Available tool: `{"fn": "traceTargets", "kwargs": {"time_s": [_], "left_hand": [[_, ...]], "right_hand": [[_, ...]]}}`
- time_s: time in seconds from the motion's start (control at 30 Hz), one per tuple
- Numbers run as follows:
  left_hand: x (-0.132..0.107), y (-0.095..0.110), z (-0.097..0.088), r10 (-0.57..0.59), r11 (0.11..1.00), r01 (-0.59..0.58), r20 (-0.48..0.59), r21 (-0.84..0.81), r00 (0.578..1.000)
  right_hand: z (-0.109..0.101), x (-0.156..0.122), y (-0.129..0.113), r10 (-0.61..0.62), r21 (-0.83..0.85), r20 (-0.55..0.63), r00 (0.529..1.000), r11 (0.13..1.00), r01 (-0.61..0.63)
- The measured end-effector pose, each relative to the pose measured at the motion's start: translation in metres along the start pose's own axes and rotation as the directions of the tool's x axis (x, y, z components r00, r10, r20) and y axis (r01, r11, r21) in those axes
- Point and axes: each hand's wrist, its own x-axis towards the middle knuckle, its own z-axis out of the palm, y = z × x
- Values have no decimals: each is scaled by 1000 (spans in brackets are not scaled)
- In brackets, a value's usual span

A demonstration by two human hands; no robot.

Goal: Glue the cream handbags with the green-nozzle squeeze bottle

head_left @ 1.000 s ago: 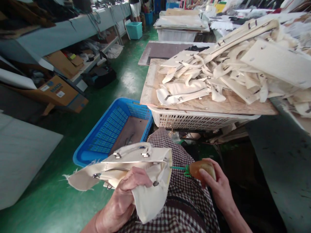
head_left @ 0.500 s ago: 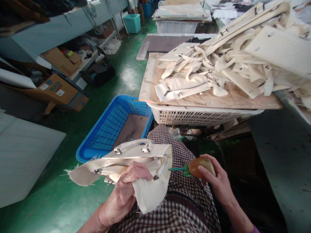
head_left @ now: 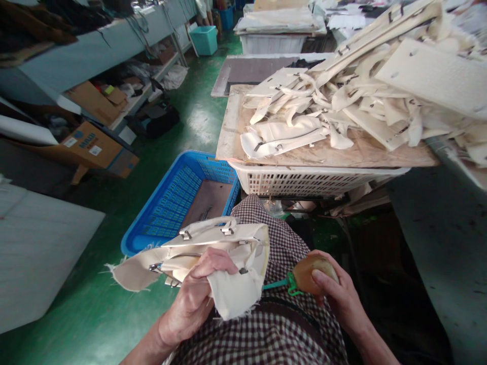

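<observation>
My left hand (head_left: 194,299) is closed on a cream bag piece (head_left: 213,253) with metal buckles, a handle and a zip, held over my checked lap (head_left: 281,324). My right hand (head_left: 338,294) is wrapped round the rounded wooden handle of a tool (head_left: 310,274). Its green shaft points left and its tip goes in under the edge of the cream fabric.
A blue plastic crate (head_left: 175,203) stands on the green floor by my left knee. Ahead, a wooden board (head_left: 327,152) on a white perforated basket (head_left: 312,180) carries a heap of cream bag parts (head_left: 361,96). Shelves and cardboard boxes (head_left: 95,147) line the left aisle.
The tool tip has dropped and now points more down-left into the fabric. The bag piece has shifted slightly up in view with my head's movement.
</observation>
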Motion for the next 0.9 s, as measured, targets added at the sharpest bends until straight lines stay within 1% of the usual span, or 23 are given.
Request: {"fn": "traceTargets", "kwargs": {"time_s": [0.1, 0.17, 0.2, 0.27, 0.33, 0.37, 0.4, 0.43, 0.47, 0.5, 0.57, 0.6, 0.63, 0.67, 0.7, 0.73, 0.8, 0.87, 0.9], "left_hand": [[7, 4, -2, 40, 997, -37, -29, 71, 999], [14, 7, -3, 48, 993, -43, -50, 106, 998], [17, 8, -3, 50, 992, -44, -49, 119, 998], [21, 10, -3, 46, 991, -38, -62, 130, 997], [23, 10, -3, 34, 992, -23, -90, 122, 995], [23, 10, -3, 27, 994, -16, -103, 111, 994], [21, 11, -3, 10, 996, 0, -111, 94, 994], [19, 11, -3, -10, 997, 19, -116, 74, 993], [17, 11, -2, -32, 998, 38, -112, 53, 993], [14, 12, -2, -56, 998, 60, -113, 26, 992], [7, 11, -1, -118, 992, 109, -148, -71, 982], [4, 9, 0, -158, 982, 137, -173, -129, 972], [1, 7, 1, -195, 971, 160, -206, -177, 959], [-2, 5, 2, -218, 967, 176, -241, -183, 946], [-3, 2, 2, -216, 973, 182, -278, -145, 936], [-4, 0, 1, -192, 981, 180, -309, -66, 932], [-2, -2, -4, -108, 976, 166, -351, 138, 930], [6, -1, -14, -55, 942, 168, -359, 292, 932], [11, 1, -21, -54, 927, 181, -362, 329, 931]], "right_hand": [[-1, 1, 3, 60, 141, 67, 996, 988, -69], [-3, 3, 6, 118, 280, 105, 987, 949, -143], [-4, 3, 7, 153, 365, 124, 980, 912, -188], [-6, 4, 9, 205, 545, 189, 960, 792, -276], [-7, 3, 7, 189, 685, 266, 945, 653, -323], [-7, 2, 5, 169, 728, 286, 943, 602, -329], [-7, 1, 3, 152, 754, 282, 947, 575, -317], [-7, -1, 1, 139, 765, 251, 958, 578, -284], [-6, -2, -2, 133, 758, 206, 969, 605, -244], [-6, -4, -4, 129, 737, 157, 979, 645, -203], [-7, -7, -7, 114, 686, 85, 990, 714, -141], [-8, -9, -8, 109, 677, 70, 992, 725, -127], [-9, -10, -8, 109, 689, 68, 992, 714, -125], [-11, -11, -8, 110, 716, 72, 991, 686, -128], [-12, -12, -8, 111, 752, 79, 991, 646, -132], [-14, -12, -7, 115, 787, 90, 989, 600, -142], [-16, -12, -6, 126, 835, 120, 985, 523, -169], [-17, -11, -7, 131, 855, 136, 982, 485, -184], [-16, -11, -7, 134, 859, 132, 982, 479, -180]]}}
